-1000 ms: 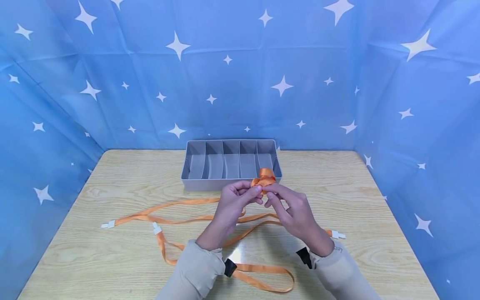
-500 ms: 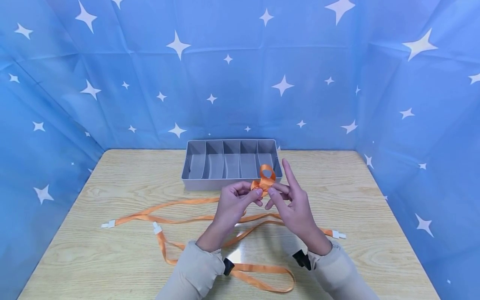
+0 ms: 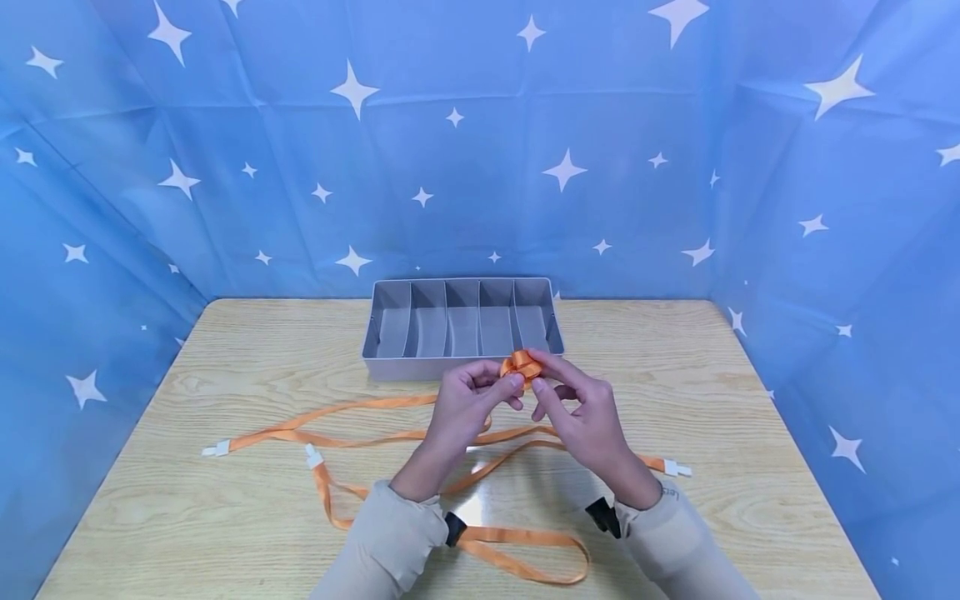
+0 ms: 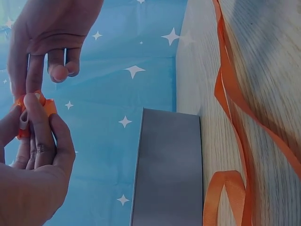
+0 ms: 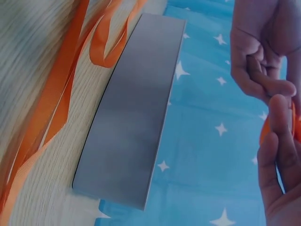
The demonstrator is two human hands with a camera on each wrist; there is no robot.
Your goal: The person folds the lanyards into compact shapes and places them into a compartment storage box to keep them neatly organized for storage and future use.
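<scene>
Near the middle of the frame, the left hand [image 3: 468, 404] and the right hand [image 3: 588, 412] pinch a coiled orange ribbon [image 3: 520, 364], seen against the lower right corner of a grey tray [image 3: 412, 369] with five compartments. Below, orange straps [image 3: 382, 403] stretch across a wooden table [image 3: 720, 400], white clips [image 3: 312, 456] showing at left and right. A strap loop [image 3: 525, 535] lies at lower centre. A blue curtain [image 3: 480, 217] with white stars fills the top.

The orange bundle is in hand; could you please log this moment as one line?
left hand: pinches orange strap bundle | right hand: holds same bundle | gray tray: on table | loose orange straps: on table
</scene>
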